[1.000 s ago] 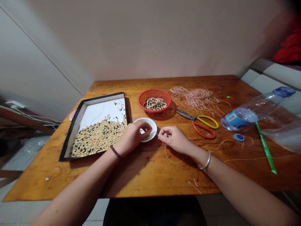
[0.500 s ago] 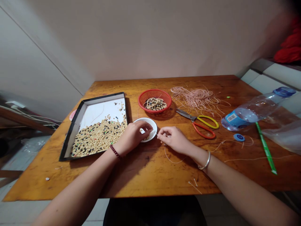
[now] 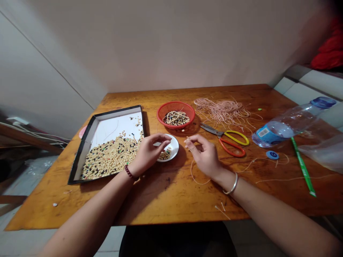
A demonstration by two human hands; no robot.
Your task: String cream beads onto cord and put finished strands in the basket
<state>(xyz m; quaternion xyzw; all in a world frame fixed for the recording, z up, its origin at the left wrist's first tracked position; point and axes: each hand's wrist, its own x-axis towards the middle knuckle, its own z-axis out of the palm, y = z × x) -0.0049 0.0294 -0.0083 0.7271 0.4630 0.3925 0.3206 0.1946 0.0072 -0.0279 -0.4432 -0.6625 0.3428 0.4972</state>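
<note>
My left hand (image 3: 148, 151) is over the left rim of a small white dish (image 3: 175, 144), its thumb and forefinger tips brought close together. Whether a bead sits between them is too small to tell. Tan and dark beads (image 3: 164, 154) lie in the dish. To the right of the dish, my right hand (image 3: 205, 153) is raised off the table, thumb and forefinger pinched on a thin string (image 3: 193, 178). The string curves down below that hand onto the wood. A single pale bead (image 3: 183, 130) shows just in front of the red basket (image 3: 175, 103).
A black-edged tray (image 3: 143, 121) of loose beads stands left. The red basket holds beaded strands. Behind right lie a tangle of pink string (image 3: 222, 110) and scissors (image 3: 233, 142). Further right are a plastic bottle (image 3: 276, 132), a blue cap (image 3: 272, 155) and a green strip (image 3: 302, 167).
My right hand has risen and turned, moving slightly right, away from the dish. My left hand has drawn back left, uncovering beads in the dish. The pale bead by the basket has come into view.
</note>
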